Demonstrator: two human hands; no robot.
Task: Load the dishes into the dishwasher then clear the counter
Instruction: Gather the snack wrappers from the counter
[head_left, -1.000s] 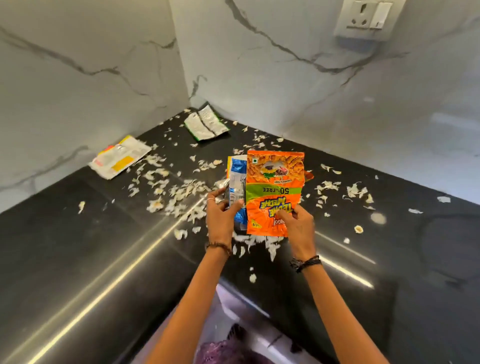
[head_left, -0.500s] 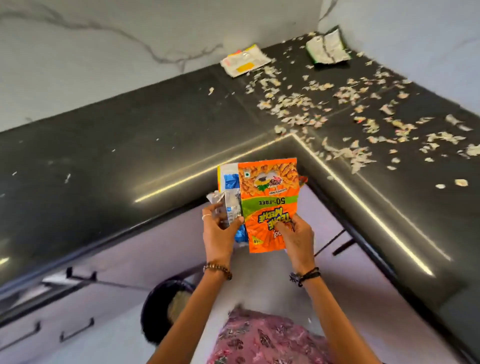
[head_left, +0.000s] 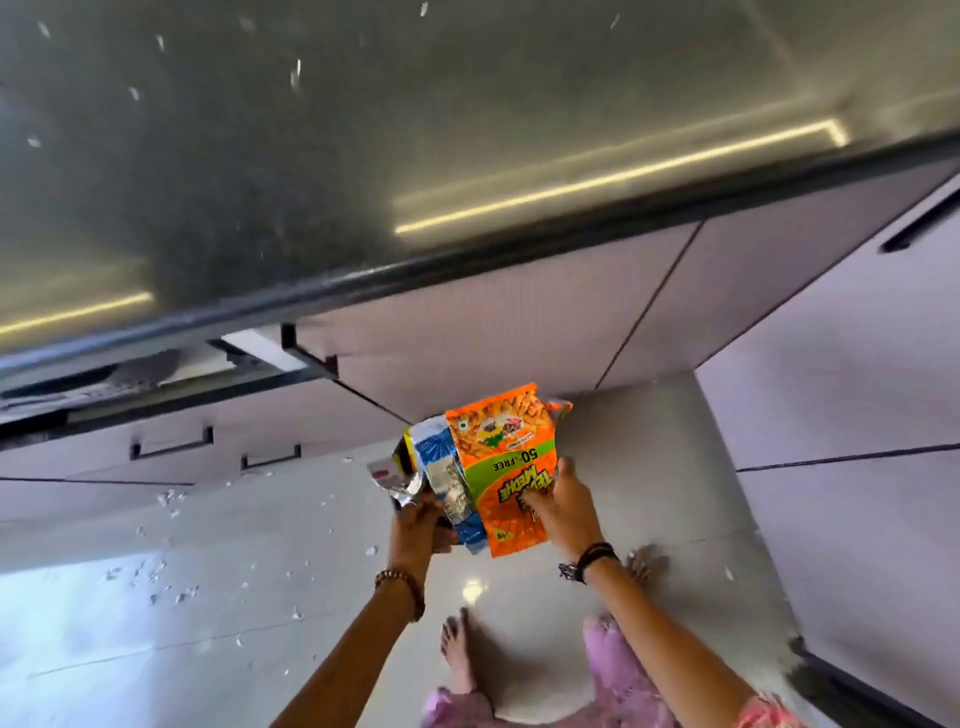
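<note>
I hold a bunch of empty snack wrappers in front of me above the floor. My right hand (head_left: 563, 506) grips the orange wrapper (head_left: 498, 457) at its lower right edge. Beside it, my left hand (head_left: 418, 527) grips the blue and white wrapper (head_left: 439, 467) together with a crumpled silver wrapper (head_left: 395, 480). The black counter (head_left: 363, 156) fills the top of the view, blurred, with a few white scraps on it.
Pale cabinet fronts (head_left: 519, 332) with dark handles run under the counter edge. A drawer (head_left: 270, 353) stands partly pulled out at the left. White scraps (head_left: 166, 582) lie scattered on the glossy floor. My bare feet (head_left: 457, 654) are below the wrappers.
The view has swung left and down from the littered counter corner to the cabinets and floor. Both hands have kept their hold on the wrappers and now carry them off the counter.
</note>
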